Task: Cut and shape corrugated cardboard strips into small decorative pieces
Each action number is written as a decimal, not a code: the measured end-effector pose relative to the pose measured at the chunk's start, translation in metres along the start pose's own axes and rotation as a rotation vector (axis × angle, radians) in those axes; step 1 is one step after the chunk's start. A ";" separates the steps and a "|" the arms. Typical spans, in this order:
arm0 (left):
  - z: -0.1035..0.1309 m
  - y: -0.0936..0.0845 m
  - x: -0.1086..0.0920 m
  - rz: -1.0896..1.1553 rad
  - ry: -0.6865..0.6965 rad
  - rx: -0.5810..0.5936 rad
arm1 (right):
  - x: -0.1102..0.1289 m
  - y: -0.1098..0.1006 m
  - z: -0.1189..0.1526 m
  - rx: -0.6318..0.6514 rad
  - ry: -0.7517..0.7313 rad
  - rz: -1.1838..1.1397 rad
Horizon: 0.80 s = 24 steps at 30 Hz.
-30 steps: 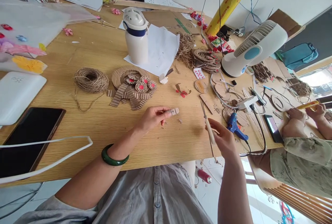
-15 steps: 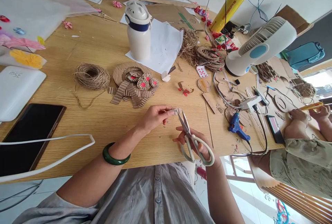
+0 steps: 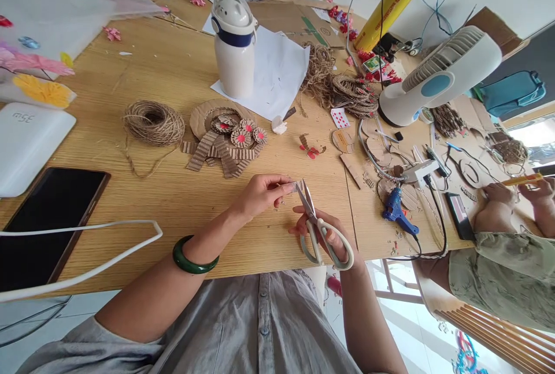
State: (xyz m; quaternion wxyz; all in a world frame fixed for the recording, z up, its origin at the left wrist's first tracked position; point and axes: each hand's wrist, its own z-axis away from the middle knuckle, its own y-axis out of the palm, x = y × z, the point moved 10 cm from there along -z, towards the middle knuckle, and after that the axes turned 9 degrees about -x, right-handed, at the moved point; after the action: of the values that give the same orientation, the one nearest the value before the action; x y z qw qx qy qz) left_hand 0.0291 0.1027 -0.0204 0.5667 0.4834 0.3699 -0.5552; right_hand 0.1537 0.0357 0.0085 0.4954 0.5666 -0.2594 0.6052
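Note:
Between the thumb and fingers of my left hand is a small cardboard strip. My right hand holds scissors by their pale handles, with the blades slightly apart and their tips at the strip. A dark green bangle circles my left wrist. Beyond my left hand lies a round cardboard wreath with corrugated strips and rosettes with red centres. A coil of twine sits to its left.
A white bottle stands on paper behind the wreath. A phone and white cable lie left. Rightward are a blue glue gun, a power strip, a fan, and another person's hands.
The scissor blades have closed slightly at the strip, and their handles have moved a little closer together. The view has shifted slightly. My left hand keeps its pinch.

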 end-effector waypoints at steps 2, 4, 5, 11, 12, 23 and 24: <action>-0.001 0.000 0.001 0.003 0.014 0.000 | 0.001 0.000 -0.002 -0.034 -0.026 -0.006; -0.001 -0.001 0.000 0.011 0.031 -0.012 | 0.003 -0.004 -0.003 -0.091 -0.056 -0.024; -0.001 -0.002 0.000 0.016 0.035 -0.021 | 0.005 -0.006 -0.003 -0.122 -0.070 -0.029; -0.001 -0.005 -0.003 0.018 0.028 -0.052 | 0.014 -0.057 0.001 -0.417 -0.030 0.514; -0.001 -0.005 -0.003 0.022 0.026 -0.050 | 0.019 -0.075 0.004 -0.524 -0.021 0.710; 0.000 0.002 -0.003 0.060 0.029 0.009 | 0.044 -0.127 0.023 -0.736 -0.189 1.426; 0.000 0.003 -0.002 0.055 0.031 0.022 | 0.051 -0.119 0.022 -0.740 -0.253 1.375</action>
State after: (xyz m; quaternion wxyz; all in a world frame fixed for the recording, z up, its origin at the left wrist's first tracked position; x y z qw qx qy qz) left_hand 0.0318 0.1031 -0.0179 0.5709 0.5081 0.3589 -0.5358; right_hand 0.2765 0.0769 0.0320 0.1333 0.1422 -0.7901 0.5811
